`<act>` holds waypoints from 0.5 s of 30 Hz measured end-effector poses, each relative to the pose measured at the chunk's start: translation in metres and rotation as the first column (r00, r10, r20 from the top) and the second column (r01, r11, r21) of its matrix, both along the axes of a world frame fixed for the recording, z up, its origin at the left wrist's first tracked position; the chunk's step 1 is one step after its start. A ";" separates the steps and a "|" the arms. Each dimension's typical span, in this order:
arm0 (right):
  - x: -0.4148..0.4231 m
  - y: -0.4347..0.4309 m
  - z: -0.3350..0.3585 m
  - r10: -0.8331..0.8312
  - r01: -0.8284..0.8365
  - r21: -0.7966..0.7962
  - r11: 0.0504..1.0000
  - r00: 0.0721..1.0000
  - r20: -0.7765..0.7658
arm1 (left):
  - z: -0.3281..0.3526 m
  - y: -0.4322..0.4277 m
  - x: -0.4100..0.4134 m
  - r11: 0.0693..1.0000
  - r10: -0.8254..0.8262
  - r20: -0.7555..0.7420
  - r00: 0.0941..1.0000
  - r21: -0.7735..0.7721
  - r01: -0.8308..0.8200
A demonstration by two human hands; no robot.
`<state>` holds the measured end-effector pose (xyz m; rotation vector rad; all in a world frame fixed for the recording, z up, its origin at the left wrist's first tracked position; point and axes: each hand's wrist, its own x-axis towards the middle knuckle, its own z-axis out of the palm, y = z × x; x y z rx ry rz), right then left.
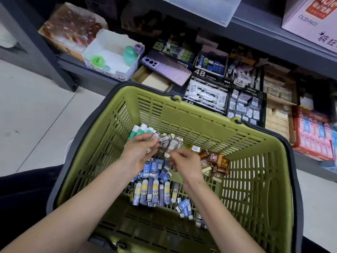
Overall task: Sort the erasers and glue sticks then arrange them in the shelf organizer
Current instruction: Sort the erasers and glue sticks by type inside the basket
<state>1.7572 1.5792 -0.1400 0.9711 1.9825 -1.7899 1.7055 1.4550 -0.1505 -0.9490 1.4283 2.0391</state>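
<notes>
A green plastic basket holds mixed stationery. My left hand grips a bunch of dark 2B erasers above the basket floor. My right hand pinches one more of these erasers right beside that bunch. Green-and-white glue sticks lie at the far left of the basket. Blue erasers sit under my hands, purple-and-yellow ones lie nearer me, and brown erasers lie to the right.
Behind the basket, a low grey shelf carries boxes of 4B erasers, a white box with sharpeners, a purple phone and a pink box at the right. Pale floor tiles lie to the left.
</notes>
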 end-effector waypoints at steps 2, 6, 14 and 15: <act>-0.005 0.019 -0.008 -0.058 0.054 0.110 0.992 0.998 0.035 | -0.007 0.001 -0.001 0.975 -0.117 -0.056 0.992 -0.196 0.104; -0.015 0.039 -0.025 -0.029 0.009 0.199 0.980 0.995 0.099 | -0.018 0.015 -0.007 0.877 -0.271 -0.110 0.956 -0.438 0.198; -0.036 0.037 -0.051 -0.017 -0.008 0.216 0.976 0.993 0.115 | -0.045 0.046 -0.019 0.669 -0.451 -0.110 0.885 -0.699 0.254; -0.037 0.036 -0.054 -0.019 -0.004 0.213 0.977 0.994 0.106 | -0.046 0.046 -0.019 0.609 -0.491 -0.089 0.867 -0.747 0.268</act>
